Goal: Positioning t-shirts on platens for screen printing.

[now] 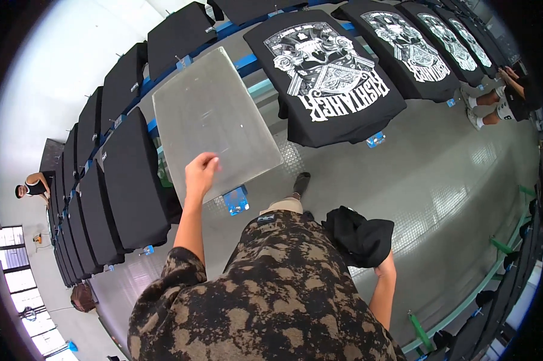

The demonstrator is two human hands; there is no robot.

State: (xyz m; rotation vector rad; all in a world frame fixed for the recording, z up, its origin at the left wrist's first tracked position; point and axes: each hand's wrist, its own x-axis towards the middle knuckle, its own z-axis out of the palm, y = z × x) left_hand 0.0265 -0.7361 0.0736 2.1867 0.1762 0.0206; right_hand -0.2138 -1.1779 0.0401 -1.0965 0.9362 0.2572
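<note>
Over the bare grey rectangular platen [214,108], my left hand [200,172] has its fingers curled together; whether anything is in them I cannot make out. Down to the right of my body, my right hand [384,265] grips a bunched black cloth [357,231], which hides most of the fingers. Right of the bare platen, a black T-shirt [338,120] lies stretched on a platen, bearing a white skull print with lettering. To the left, plain black shirts [133,186] cover a row of platens.
More printed shirts [404,54] continue along the blue rail to the right, where another person [506,102] stands at the rim. A second person [37,185] is at the far left. A green rail with stands [500,246] curves along the lower right, over the grey floor [440,192].
</note>
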